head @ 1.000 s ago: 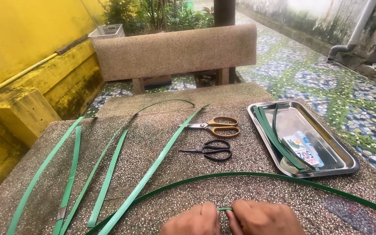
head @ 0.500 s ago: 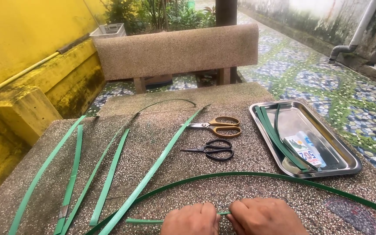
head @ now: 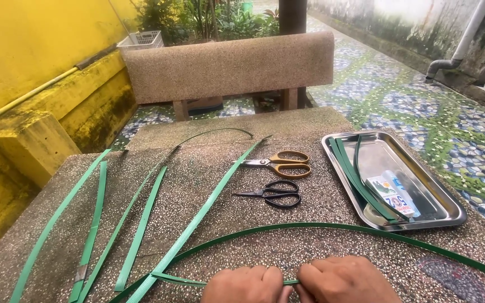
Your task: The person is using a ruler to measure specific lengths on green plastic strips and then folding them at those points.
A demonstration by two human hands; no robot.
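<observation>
Both my hands rest knuckles-up at the near edge of the stone table [head: 209, 146]. My left hand [head: 245, 285] and my right hand [head: 346, 280] pinch the same long green leaf strip [head: 310, 226] between them. The strip curves away in a wide arc over the table and runs off to the right. Its thin near end [head: 178, 279] pokes out to the left of my left hand. Beyond the arc lie black scissors [head: 270, 194] and yellow-handled scissors [head: 279, 163].
Several more green strips [head: 141, 224] lie lengthwise on the left half of the table. A metal tray [head: 447, 209] at the right holds green strips and a small packet. A stone bench [head: 225, 67] stands past the table, a yellow wall [head: 29, 50] on the left.
My hands have shifted slightly along the strip, and its thin end now sticks out farther to the left of my left hand.
</observation>
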